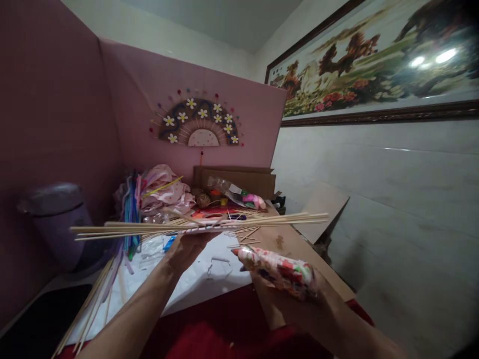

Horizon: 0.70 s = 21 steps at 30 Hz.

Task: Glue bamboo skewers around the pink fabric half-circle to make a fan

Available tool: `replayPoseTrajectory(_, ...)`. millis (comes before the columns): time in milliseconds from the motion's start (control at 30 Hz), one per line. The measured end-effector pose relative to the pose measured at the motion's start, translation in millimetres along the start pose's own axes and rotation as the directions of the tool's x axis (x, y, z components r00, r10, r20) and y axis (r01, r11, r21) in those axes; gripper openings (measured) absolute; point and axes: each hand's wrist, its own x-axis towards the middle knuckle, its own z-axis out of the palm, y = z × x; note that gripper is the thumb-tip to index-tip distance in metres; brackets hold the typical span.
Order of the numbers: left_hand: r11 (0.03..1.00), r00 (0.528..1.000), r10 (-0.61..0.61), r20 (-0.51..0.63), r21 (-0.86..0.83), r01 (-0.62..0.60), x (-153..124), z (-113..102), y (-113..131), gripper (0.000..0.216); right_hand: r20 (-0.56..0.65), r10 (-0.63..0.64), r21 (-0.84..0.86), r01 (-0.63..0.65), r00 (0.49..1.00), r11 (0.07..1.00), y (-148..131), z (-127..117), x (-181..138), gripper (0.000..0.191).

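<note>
I see my left hand (185, 249) clamped on the flat bamboo skewer fan (198, 225) dead centre, right hand (318, 303) wrapped round a floral glue gun (279, 271) at 5 o'clock, over the paper-covered table (224, 279), pink partition (123, 99) at 11, horse painting (374, 65) at 2.

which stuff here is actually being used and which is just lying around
In use: left hand gripping the stick bundle; right hand holding the floral glue gun.
Lying about: loose sticks, pink cloth, twine ball, cardboard box, purple bin, wall fan.
</note>
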Motion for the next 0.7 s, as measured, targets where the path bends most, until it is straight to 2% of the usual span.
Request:
replayPoseTrajectory(67,0.999,0.999,0.01,0.035,0.032,-0.011,-1.3,0.2,0.0,0.024,-0.087,-0.074,-0.079,0.067,0.993,0.995,-2.3,6.8,5.6,0.024)
replayPoseTrajectory(133,0.998,0.999,0.03,0.024,0.053,-0.031,-2.9,-0.1,0.5,0.026,-0.158,-0.159,-0.171,0.131,0.975,0.977,-1.0,12.8,9.6,0.021)
replayPoseTrajectory(267,0.999,0.999,0.036,-0.033,0.038,-0.035,-5.8,-2.0,1.1,0.028,-0.184,-0.293,-0.27,0.238,0.938,0.933,11.4,26.5,10.8,0.025)
replayPoseTrajectory(400,0.998,0.997,0.064,-0.031,-0.01,-0.064,-7.0,-1.8,0.3,0.032,-0.276,-0.33,-0.42,0.196,0.903,0.886,29.5,42.1,6.5,0.03)
replayPoseTrajectory(500,0.995,0.995,0.095,-0.028,-0.015,-0.095,-8.1,4.2,3.4,0.032,-0.27,-0.43,-0.539,0.235,0.862,0.809,35.1,48.2,4.8,0.029)
replayPoseTrajectory(567,0.993,0.992,0.122,-0.023,0.002,-0.122,-9.4,10.2,7.7,0.034,-0.26,-0.478,-0.57,0.266,0.839,0.777,33.7,48.5,5.2,0.03)
replayPoseTrajectory(700,0.984,0.984,0.176,0.009,0.042,-0.176,-13.2,21.3,16.9,0.035,-0.274,-0.501,-0.5,0.323,0.821,0.803,29.9,46.6,8.1,0.029)
